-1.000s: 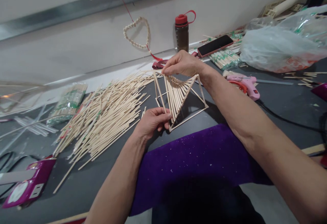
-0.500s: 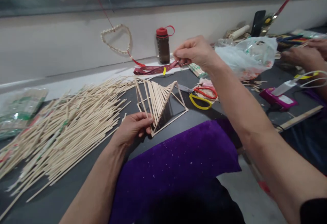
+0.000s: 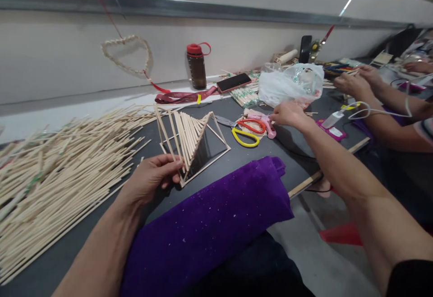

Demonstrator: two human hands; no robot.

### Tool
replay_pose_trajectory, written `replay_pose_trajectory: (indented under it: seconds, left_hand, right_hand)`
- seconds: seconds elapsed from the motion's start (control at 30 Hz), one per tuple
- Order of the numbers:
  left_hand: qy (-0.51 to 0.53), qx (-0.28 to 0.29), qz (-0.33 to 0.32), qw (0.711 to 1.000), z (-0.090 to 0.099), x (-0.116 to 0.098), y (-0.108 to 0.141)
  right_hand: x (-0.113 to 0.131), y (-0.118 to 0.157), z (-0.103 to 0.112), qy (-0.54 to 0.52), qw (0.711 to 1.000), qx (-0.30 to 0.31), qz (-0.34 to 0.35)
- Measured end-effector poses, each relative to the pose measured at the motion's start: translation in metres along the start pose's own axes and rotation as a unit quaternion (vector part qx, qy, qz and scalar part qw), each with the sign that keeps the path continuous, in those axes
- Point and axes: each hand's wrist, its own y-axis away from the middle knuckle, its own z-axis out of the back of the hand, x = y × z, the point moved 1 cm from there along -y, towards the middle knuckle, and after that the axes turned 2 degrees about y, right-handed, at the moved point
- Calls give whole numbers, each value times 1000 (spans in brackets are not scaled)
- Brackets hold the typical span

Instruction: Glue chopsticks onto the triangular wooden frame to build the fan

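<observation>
My left hand (image 3: 157,173) pinches the near corner of a small open frame built of thin wooden sticks (image 3: 192,136), with a fanned, twisting row of sticks on it. The frame stands tilted on the dark table. My right hand (image 3: 291,114) reaches across the table, its bent fingers closed at the back end of a pink glue gun (image 3: 270,130). Their tips are small and partly hidden. Left of the glue gun lie scissors (image 3: 245,136) with one red and one yellow handle loop.
Loose wooden sticks (image 3: 77,175) cover the left side. Behind are a bottle (image 3: 196,69), a red lanyard (image 3: 182,96), a phone (image 3: 233,82) and a plastic bag (image 3: 291,82). Purple cloth (image 3: 213,220) lies over my lap. At the right, another person's hands (image 3: 355,82) work.
My right hand has left the spot by the lanyard and come down to the glue gun. The phone now shows, lying flat. The view has swung right; my left hand keeps its hold.
</observation>
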Motion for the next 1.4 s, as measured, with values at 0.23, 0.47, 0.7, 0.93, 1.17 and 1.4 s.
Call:
replay_pose_trajectory:
  seconds: [0.23,0.47,0.7,0.93,1.17,1.4]
  left_hand:
    - [0,-5,-2,1000,-2,-1,1]
    - [-17,-14,5,1000,-1,-3,0]
    - [-21,-14,2,1000,-2,-3,-1]
    - [-17,-11,5,1000,-2,-4,1]
    - [-2,-7,-3,1000,-4,-7,4]
    - [5,-6,-3,1000,-5,-7,4]
  right_hand:
    - [-8,21,-36,-261,959,97,-60]
    - [-18,19,-46,-394,913,105,-33]
    - [-18,14,-46,-411,905,104,-39]
    - [-6,17,-39,-303,948,82,-56]
    - [-9,19,-35,-368,927,15,-77]
    - [11,35,-16,-514,854,-58,-46]
